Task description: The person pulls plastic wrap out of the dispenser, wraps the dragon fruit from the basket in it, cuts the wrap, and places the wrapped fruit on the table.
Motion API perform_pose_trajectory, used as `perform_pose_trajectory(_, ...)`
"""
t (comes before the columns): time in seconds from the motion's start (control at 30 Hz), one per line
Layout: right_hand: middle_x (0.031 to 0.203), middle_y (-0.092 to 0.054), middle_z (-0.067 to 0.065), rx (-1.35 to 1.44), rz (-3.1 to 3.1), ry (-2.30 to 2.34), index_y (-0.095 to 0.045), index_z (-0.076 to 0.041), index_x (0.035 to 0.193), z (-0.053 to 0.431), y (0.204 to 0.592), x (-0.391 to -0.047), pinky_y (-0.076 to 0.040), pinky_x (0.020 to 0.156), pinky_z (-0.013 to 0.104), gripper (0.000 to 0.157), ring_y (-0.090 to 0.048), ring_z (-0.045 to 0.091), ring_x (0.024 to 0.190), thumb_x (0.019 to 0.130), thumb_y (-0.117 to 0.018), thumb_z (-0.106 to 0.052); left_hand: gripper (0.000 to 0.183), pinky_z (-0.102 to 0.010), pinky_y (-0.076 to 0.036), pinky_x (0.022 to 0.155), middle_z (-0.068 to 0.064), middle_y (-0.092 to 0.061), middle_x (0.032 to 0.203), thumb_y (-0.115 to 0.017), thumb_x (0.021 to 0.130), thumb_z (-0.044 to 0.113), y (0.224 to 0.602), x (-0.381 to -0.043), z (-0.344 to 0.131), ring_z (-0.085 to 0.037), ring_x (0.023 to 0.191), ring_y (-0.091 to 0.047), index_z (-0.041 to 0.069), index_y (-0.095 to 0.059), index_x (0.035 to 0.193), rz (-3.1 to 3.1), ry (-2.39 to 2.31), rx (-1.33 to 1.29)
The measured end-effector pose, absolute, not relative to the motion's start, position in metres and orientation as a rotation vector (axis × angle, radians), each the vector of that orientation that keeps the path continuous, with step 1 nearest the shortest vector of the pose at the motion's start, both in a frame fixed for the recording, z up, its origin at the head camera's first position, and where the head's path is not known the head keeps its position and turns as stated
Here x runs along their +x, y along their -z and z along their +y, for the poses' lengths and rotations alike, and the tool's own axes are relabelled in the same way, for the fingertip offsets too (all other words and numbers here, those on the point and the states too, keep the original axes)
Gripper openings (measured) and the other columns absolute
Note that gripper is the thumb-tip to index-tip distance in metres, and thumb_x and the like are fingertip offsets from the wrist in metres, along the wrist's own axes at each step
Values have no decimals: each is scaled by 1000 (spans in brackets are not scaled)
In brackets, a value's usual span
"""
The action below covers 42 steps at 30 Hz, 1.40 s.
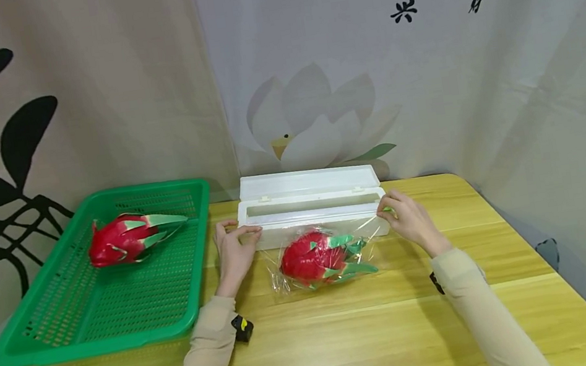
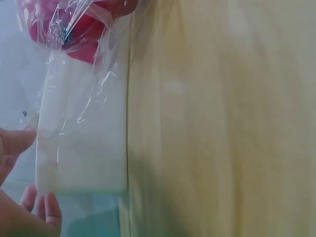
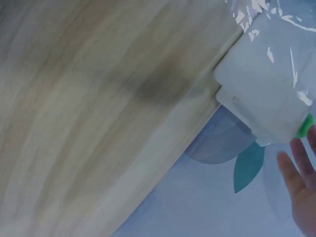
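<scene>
A white cling film dispenser point(image 1: 324, 202), its lid point(image 1: 308, 181) raised, stands near the table's back edge. My left hand point(image 1: 235, 250) grips its left end, thumb at the top edge and fingers by the end wall in the left wrist view. At the right end my right hand point(image 1: 411, 221) pinches a small green slider point(image 3: 304, 126), partly hidden by the fingers. Clear film point(image 1: 280, 272) hangs down the dispenser's front, around a red dragon fruit point(image 1: 312, 258) with green leaf tips, which lies just in front of the dispenser.
A green plastic basket point(image 1: 201, 271) stands on the left of the wooden table point(image 1: 350, 350), holding another dragon fruit point(image 1: 123, 239). A printed curtain point(image 1: 308, 49) hangs close behind the table.
</scene>
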State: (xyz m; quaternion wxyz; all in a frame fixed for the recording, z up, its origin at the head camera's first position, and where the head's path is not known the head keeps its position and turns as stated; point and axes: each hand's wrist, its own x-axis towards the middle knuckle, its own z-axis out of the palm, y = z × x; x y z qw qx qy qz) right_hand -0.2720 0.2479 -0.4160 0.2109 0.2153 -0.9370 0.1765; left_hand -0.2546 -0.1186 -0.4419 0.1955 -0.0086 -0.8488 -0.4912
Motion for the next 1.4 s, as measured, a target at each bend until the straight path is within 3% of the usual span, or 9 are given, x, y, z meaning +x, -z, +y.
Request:
perform_pose_trajectory(0.27, 99, -66, 11, 667, -2533, -515, -68, -6, 85, 245, 412, -257, -50, 80, 44, 6, -56, 29, 98, 81, -72, -6, 10, -41, -38, 90, -15, -55, 111, -72, 82, 8, 440, -242, -117, -32, 109, -44, 1, -75, 88, -2368, 1384, -164)
perform_pose_trajectory(0.43, 100, -69, 11, 761, -2540, -674, -67, -6, 87, 244, 413, -243, -52, 84, 46, 6, -62, 30, 99, 83, -69, -2, 9, -48, -50, 91, -15, -65, 110, -71, 82, 5, 437, -231, -115, -33, 108, -59, 1, -74, 89, -2404, 1367, -327)
perform_pose_trajectory(0.6, 113, -68, 13, 891, -2567, -839, -65, -7, 85, 243, 419, -231, -51, 90, 49, 8, -63, 33, 108, 85, -66, 1, 12, -55, -42, 102, -15, -68, 116, -69, 82, 4, 436, -222, -115, -35, 113, -61, 3, -74, 94, -2495, 1375, -450)
perform_pose_trajectory(0.87, 127, -61, 19, 1038, -2624, -878, -62, -14, 78, 235, 433, -225, -48, 94, 54, 14, -58, 38, 116, 80, -74, -6, 28, -48, -50, 95, -15, -65, 123, -70, 87, 22, 440, -213, -116, -35, 117, -60, 6, -70, 110, -2634, 1396, -639)
perform_pose_trajectory(0.97, 124, -63, 20, 1001, -2657, -922, -61, -14, 78, 230, 435, -225, -48, 94, 52, 17, -60, 37, 115, 77, -77, -7, 43, -46, -52, 93, -15, -66, 121, -78, 78, 23, 440, -210, -115, -34, 113, -62, 5, -67, 116, -2665, 1393, -714)
perform_pose_trajectory(1.07, 111, -68, 19, 957, -2673, -966, -63, -6, 88, 226, 436, -227, -52, 91, 47, 19, -65, 35, 106, 76, -77, -6, 50, -42, -55, 89, -15, -66, 121, -82, 70, 13, 440, -209, -114, -35, 108, -65, 5, -65, 117, -2672, 1387, -719)
perform_pose_trajectory(1.2, 97, -70, 17, 913, -2637, -1047, -61, 2, 100, 221, 437, -231, -56, 83, 42, 28, -70, 34, 92, 76, -75, -1, 41, -37, -57, 82, -16, -69, 113, -79, 72, 3, 439, -209, -111, -33, 99, -69, 4, -68, 111, -2638, 1382, -682)
perform_pose_trajectory(1.4, 86, -73, 13, 892, -2525, -1008, -62, -2, 90, 216, 439, -236, -59, 72, 33, 21, -72, 27, 78, 74, -74, 5, 32, -34, -58, 78, -16, -73, 102, -77, 72, 2, 438, -211, -110, -30, 91, -71, 0, -70, 103, -2571, 1341, -702)
